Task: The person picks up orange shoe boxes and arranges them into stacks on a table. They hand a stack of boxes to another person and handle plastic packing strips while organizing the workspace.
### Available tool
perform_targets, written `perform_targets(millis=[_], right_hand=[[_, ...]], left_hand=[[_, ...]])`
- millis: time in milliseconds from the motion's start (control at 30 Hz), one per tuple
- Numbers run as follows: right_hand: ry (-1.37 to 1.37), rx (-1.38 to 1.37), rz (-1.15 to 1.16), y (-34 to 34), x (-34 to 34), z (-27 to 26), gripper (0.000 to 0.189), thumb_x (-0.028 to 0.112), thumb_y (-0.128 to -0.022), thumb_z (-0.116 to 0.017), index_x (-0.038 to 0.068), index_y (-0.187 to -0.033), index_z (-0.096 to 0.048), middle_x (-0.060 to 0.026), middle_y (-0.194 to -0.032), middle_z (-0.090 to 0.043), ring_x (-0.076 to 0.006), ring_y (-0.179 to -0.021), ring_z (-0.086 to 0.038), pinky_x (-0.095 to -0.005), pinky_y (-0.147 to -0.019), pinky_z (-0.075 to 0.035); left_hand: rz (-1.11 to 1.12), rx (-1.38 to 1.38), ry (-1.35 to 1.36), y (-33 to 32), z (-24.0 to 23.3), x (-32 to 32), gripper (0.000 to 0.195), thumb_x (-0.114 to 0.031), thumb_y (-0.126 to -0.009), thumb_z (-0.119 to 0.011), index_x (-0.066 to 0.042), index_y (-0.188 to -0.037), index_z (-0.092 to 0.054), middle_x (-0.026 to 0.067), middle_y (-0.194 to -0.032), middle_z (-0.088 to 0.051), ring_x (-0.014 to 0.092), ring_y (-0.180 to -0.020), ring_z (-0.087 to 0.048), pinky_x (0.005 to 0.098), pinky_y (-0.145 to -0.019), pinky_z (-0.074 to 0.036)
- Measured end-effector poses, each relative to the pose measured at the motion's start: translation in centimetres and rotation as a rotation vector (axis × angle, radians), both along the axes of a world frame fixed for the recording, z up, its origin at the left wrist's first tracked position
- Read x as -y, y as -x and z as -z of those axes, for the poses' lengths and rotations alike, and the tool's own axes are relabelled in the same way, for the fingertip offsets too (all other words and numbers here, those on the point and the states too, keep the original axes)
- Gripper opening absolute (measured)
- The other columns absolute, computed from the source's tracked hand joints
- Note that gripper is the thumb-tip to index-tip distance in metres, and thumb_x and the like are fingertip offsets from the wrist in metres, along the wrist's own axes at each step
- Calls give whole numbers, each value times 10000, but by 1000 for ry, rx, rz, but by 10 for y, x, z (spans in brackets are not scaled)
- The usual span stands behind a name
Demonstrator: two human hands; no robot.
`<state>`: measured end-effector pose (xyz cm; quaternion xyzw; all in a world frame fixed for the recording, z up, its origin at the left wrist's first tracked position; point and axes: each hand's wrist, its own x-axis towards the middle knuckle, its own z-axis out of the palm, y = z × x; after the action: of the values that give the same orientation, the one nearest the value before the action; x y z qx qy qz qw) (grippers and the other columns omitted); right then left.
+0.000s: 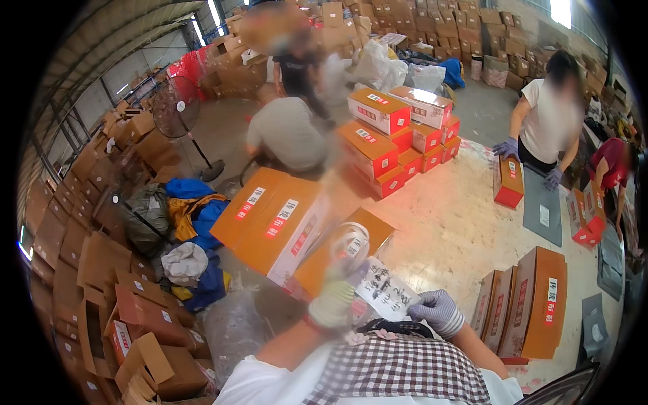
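Note:
My left hand (334, 298), in a pale glove, is blurred at the table's near left; a roll of clear tape (353, 240) shows at its fingertips. My right hand (438, 313), in a grey striped glove, pinches the right corner of a white paper slip (387, 291) with handwriting. The slip's left end lies by my left hand. Just beyond are orange-topped shoe boxes: one (372, 225) partly behind the tape, and larger ones (276, 217) side by side to its left. More shoe boxes (536, 304) stand on edge right of my right hand.
Stacked shoe boxes (374, 147) stand on the far part of the table (440, 202). A co-worker in purple gloves (552, 116) touches a box and a grey mailer bag (544, 207). Another person (288, 131) crouches beyond the table. Cartons (152, 354) and a floor fan (180, 106) stand left.

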<state>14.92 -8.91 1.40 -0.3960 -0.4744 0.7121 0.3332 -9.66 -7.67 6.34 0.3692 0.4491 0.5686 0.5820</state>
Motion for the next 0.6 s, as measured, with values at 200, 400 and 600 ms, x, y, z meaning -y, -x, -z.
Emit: perform_targets(millis=[200,400,600], right_hand=[[71,-300,135,4,-10,38,187,175,-857,-739,-3,-836,-683,-73,-756,-643,-125,-643,-551,-262,-613,-453],[443,-580,383,20,-48,60,409,407,-962,-613,81,-1210,-600,-48,-1035,-656,-177,-803,-592,-305,-690,-485],[-375,-794,102,52,-80,-92,739,605,-1031,-241,5,-1287,-589,-206,-1153,-669,-348,-1123,-602,-474,-1001,-434]], left_hand=[[-153,-836,-146,103,90,-10,497,-106,-858,-664,26,-1317,-529,208,-1131,-650,336,-954,-641,358,-777,-522],[-324,-78,-91,116,50,-2,200,-136,-902,-719,-59,-1060,-624,6,-881,-622,99,-799,-617,252,-705,-514],[-284,-309,-55,167,0,30,151,-158,-894,-727,-71,-984,-642,-1,-778,-614,101,-749,-615,250,-662,-495]])
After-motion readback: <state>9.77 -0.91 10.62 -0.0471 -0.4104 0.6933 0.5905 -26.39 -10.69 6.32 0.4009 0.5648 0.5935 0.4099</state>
